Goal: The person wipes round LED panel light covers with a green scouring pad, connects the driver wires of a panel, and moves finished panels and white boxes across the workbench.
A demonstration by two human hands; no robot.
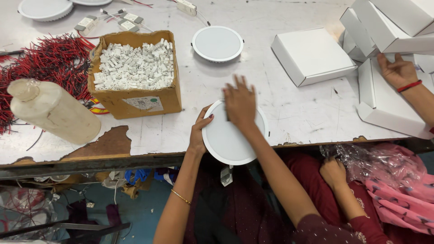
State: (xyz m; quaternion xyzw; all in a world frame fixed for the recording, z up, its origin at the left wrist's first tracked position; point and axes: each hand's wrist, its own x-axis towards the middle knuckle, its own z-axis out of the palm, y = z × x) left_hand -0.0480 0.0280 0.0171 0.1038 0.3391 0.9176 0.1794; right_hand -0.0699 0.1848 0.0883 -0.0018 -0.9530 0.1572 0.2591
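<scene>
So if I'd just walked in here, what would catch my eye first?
Probably the round white light panel at the near table edge, with the person's left hand gripping its rim and the right hand flat on its face. Next, the tangle of red and black wires at far left, beside a cardboard box heaped with small white connectors.

White, scuffed surface (289, 113), its near edge chipped to brown left of the hands. Resting on it: a round white panel light (228, 142) under the hands; a second round light (217, 43) beyond them; a cardboard box of white connectors (134, 72), red wire bundles (43, 68) and a pale bottle (52, 110) to their left; white cartons (312, 55) to their right.
</scene>
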